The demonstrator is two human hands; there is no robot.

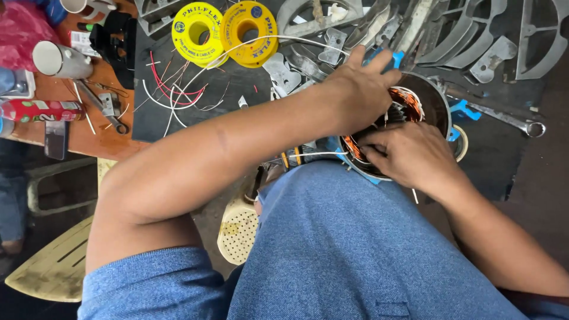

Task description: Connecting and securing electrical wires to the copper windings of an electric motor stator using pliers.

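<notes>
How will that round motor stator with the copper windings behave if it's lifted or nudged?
The motor stator probably feels heavy for its size, being a metal shell packed with copper windings. Those thin wires look easily damaged. With both hands off, it might roll.

Two yellow wire spools [224, 29] side by side at top of dark surface [504, 160]. Loose red and white wire offcuts [175, 92] below them. Combination wrench [510, 120] far right. Grey metal brackets [474, 35] piled along top. Cream perforated cover [238, 228] lower down.

Even soft daylight, faint shadows, sharp focus (slight wide-angle edge stretch).
</notes>
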